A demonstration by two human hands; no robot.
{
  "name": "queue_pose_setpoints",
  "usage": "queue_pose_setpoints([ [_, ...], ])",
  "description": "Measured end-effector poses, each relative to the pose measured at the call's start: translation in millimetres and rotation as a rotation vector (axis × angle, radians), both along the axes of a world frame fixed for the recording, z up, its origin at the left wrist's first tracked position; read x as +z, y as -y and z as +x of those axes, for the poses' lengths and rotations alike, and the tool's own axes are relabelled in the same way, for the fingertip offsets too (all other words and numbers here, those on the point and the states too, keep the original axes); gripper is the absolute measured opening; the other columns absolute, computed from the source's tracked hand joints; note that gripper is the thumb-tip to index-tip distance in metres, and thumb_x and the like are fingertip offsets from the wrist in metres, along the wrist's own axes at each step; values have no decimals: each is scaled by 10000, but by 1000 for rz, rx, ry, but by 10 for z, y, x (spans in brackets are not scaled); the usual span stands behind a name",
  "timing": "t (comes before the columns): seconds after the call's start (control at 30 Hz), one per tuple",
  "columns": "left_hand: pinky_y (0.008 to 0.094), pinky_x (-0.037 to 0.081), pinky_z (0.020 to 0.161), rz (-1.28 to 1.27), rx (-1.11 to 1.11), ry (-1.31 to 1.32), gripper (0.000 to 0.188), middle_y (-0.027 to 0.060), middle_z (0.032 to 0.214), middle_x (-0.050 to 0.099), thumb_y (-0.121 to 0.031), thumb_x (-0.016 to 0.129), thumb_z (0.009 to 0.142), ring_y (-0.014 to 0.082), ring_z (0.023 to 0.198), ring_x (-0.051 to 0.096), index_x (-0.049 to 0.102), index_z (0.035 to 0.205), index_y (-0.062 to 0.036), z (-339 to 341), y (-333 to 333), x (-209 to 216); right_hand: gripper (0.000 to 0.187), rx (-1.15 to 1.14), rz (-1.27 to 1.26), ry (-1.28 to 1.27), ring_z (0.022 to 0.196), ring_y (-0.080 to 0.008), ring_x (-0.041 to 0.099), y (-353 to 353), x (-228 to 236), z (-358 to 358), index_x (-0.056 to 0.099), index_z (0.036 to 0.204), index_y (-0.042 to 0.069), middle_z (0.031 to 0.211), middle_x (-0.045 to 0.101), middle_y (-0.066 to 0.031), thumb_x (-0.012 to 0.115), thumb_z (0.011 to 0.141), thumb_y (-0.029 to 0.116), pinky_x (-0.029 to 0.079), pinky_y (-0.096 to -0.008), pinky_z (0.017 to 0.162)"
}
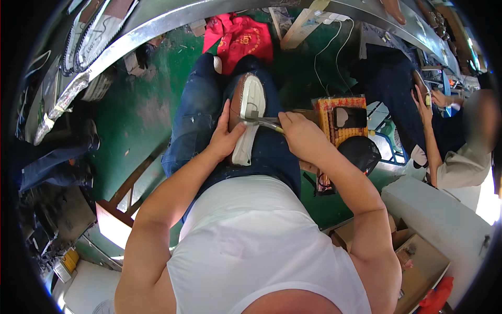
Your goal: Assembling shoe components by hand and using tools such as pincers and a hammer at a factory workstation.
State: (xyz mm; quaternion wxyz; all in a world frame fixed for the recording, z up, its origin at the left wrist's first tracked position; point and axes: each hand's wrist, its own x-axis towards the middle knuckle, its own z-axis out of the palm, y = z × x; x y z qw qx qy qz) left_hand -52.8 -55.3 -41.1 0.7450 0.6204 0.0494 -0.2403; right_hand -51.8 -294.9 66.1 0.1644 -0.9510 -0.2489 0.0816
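Observation:
Across my thighs lies a brown leather shoe (254,97), turned over so its pale sole faces up and its toe points away from me. My left hand (225,135) grips the shoe's left side near the middle, thumb pressed by the sole's edge. In my right hand (304,135) is a hammer (267,124), its handle held in closed fingers from the right. The hammer's metal head sits over the middle of the sole; whether it touches is not clear.
A metal-edged bench (172,17) curves across the far side, with shoe parts at far left. Red cloth (240,39) lies beyond my knees. To my right are a phone (350,118) on a patterned seat, a black cap (360,153) and a co-worker (457,152) holding a shoe.

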Motion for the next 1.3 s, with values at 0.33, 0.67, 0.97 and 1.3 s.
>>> queue_pose_setpoints([
  [0.33,415,430,1055,873,-259,499,681,273,1512,320,-188,522,973,437,1306,459,189,1567,-204,8,55,400,315,-465,795,-1361,777,-95,614,118,-404,5,604,1165,-14,912,650,-65,665,913,163,486,-233,545],
  [0.67,503,526,897,998,-445,356,589,311,1531,249,-323,416,995,490,1001,635,207,1546,-343,134,53,550,283,-449,650,-1126,810,-162,657,311,-15,229,575,1082,-7,957,661,-89,533,993,258,551,-295,580],
  [0.97,501,498,938,871,-193,241,814,296,1560,199,-378,490,973,497,1121,580,14,1564,-83,-65,67,350,437,-241,334,-663,727,-270,670,-214,-27,517,569,896,-34,759,651,-175,439,1030,361,500,-393,671],
  [1.3,335,156,1193,190,-415,-25,953,199,1632,-27,-223,578,965,300,1515,46,-168,1546,-103,-173,-330,261,436,-167,34,-550,882,-463,624,-193,175,237,589,971,-40,882,649,-289,449,1015,370,476,-540,783],
])
